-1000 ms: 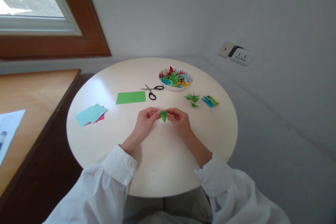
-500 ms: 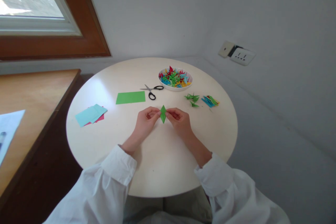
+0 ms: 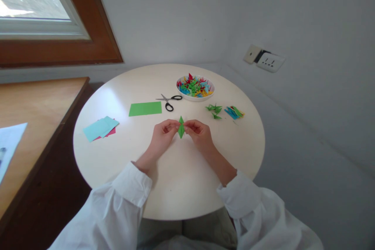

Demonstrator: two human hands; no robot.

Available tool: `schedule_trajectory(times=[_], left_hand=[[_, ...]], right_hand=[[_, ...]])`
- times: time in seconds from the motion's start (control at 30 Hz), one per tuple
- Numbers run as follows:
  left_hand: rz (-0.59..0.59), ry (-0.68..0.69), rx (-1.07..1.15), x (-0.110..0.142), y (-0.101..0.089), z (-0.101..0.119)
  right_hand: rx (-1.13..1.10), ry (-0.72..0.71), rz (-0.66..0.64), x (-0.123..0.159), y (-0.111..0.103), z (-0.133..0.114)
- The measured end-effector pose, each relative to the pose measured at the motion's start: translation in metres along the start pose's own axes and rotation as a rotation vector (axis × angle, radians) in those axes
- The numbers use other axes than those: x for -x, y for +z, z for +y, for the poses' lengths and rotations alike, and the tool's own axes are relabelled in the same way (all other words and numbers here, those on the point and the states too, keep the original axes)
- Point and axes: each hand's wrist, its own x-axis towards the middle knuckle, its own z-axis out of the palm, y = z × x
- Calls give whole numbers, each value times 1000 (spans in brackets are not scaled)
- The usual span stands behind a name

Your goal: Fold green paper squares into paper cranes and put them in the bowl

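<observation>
Between my hands, over the front half of the round white table (image 3: 175, 203), is a small green folded paper (image 3: 181, 129), a narrow diamond with its points toward and away from me. My left hand (image 3: 165, 133) pinches its left side between thumb and fingers. On the opposite side my right hand (image 3: 198, 133) pinches it the same way. The fingertips cover the middle edges of the fold. Just beyond the hands lie a green paper sheet (image 3: 145, 109) and open scissors (image 3: 169, 101) with black handles.
A white bowl (image 3: 195, 99) of colourful paper cranes stands at the back. Right of centre lie several green paper cranes (image 3: 215, 109) and a pile of coloured folded papers (image 3: 234, 112). Light blue sheets (image 3: 99, 128) over red paper lie left. A wooden desk (image 3: 43, 101) adjoins at left.
The green folded paper looks slightly narrower and a little longer between my fingers. Both hands keep their pinch and have barely moved; the whole view has shifted very slightly.
</observation>
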Motion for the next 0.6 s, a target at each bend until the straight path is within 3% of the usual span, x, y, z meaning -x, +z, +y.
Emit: schedule_trajectory(times=[0.23,0.6], left_hand=[[22,-135,254,0,0,-1],[38,-158,289,-1,1,2]], right_hand=[[-26,26,-41,0,-3,-1],[-70,36,-73,1,-3,-3]])
